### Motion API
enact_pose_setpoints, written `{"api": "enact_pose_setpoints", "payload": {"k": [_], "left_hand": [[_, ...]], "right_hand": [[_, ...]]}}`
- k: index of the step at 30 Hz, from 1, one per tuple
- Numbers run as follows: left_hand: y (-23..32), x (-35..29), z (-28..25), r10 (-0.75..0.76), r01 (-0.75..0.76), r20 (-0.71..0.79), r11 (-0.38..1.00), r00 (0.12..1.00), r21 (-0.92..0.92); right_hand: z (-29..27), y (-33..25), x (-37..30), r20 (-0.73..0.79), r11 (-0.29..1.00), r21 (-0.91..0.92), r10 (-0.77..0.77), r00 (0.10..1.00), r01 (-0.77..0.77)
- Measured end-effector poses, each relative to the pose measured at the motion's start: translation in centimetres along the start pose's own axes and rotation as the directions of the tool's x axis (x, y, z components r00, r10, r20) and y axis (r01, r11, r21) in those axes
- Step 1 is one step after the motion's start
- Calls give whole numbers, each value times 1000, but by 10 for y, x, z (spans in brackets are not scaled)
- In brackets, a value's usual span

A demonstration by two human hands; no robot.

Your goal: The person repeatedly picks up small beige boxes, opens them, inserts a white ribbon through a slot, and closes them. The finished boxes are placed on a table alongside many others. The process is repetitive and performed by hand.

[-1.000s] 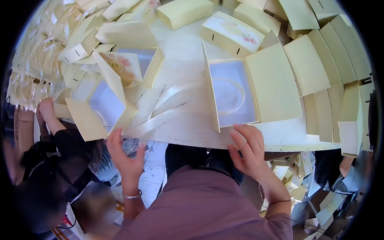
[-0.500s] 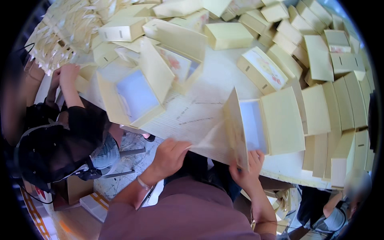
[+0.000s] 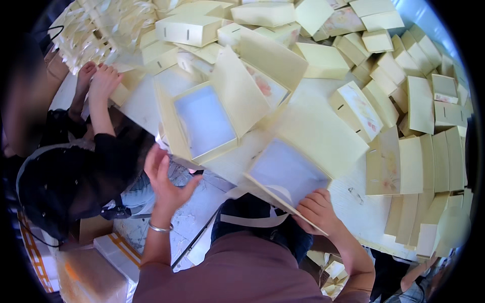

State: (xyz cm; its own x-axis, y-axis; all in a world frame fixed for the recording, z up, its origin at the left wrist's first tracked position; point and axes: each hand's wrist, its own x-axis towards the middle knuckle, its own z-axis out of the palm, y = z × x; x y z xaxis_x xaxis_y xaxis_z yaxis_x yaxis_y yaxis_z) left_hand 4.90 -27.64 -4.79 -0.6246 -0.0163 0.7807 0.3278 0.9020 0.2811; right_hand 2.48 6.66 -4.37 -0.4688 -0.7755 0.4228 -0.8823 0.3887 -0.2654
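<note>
My right hand (image 3: 316, 212) grips the front flap of an open cream gift box (image 3: 293, 171), fingers over its top edge. The box lies tilted at the table's near edge, its pale inside showing and its wide lid folded back to the far right. A pale ribbon (image 3: 255, 221) loops down from its front over my lap. My left hand (image 3: 169, 184) is raised with fingers spread, holding nothing I can see. It is beside the near left corner of a second open cream box (image 3: 204, 123). Whether its fingertips touch the white bit there, I cannot tell.
Behind the second box stands another open box with a flower-print panel (image 3: 265, 86). Closed cream boxes (image 3: 189, 30) are heaped along the back and stacked at the right (image 3: 411, 161). Ribbons (image 3: 101, 30) pile up at the far left. A co-worker's hands (image 3: 103, 83) are at the left edge.
My right hand has turned the near box and drawn it left, so its front flap now faces me. My left hand has moved left and up, its fingers spreading. The view has shifted.
</note>
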Motion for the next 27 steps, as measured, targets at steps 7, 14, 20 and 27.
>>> {"api": "enact_pose_setpoints", "payload": {"k": [7, 14, 20, 27], "left_hand": [[-35, 24, 9, 4, 0, 153, 1000, 988, -26], [-67, 10, 23, -418, 428, 92, 878, 904, -214], [-58, -26, 22, -441, 431, 58, 828, 896, -359], [-26, -54, 41, -540, 462, -152, 809, 828, -363]], "right_hand": [[26, 25, 56, -20, 989, 29, -147, 989, 147], [32, 48, 94, -100, 971, -40, -238, 966, 235], [-29, 86, 75, -598, 972, 136, 235, 766, -192], [0, 216, 167, -385, 650, -429, 496, 778, -627]]}}
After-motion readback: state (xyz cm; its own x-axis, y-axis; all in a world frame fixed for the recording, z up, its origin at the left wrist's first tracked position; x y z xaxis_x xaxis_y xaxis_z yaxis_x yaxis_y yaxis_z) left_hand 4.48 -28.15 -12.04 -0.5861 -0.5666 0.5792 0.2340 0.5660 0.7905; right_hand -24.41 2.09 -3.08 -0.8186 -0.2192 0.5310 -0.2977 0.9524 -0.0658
